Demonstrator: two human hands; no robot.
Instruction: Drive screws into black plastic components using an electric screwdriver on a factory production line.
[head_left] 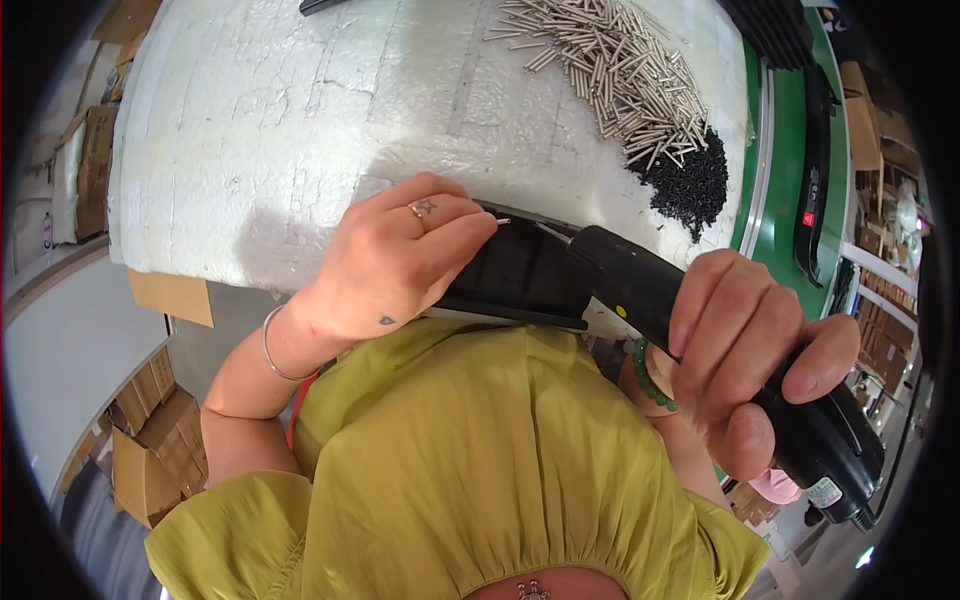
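Observation:
My right hand point(745, 345) is wrapped round a black electric screwdriver point(630, 280), which lies slanted with its bit pointing left. My left hand point(395, 255) is closed in a pinch, and a short bright metal pin point(503, 221) pokes out at its fingertips. Between the hands, close to my body, is a long black plastic part point(520, 270) with a raised edge. The screwdriver's bit is over this part, a little to the right of the pin. My left fingers hide the part's left end.
A heap of silvery metal pins point(630, 75) lies on the white wrapped tabletop point(270, 130) at the far right, beside a pile of small black pieces point(690, 185). A long black curved part point(815, 180) rests on a green surface point(785, 170) farther right. Cardboard boxes point(160, 450) stand at lower left.

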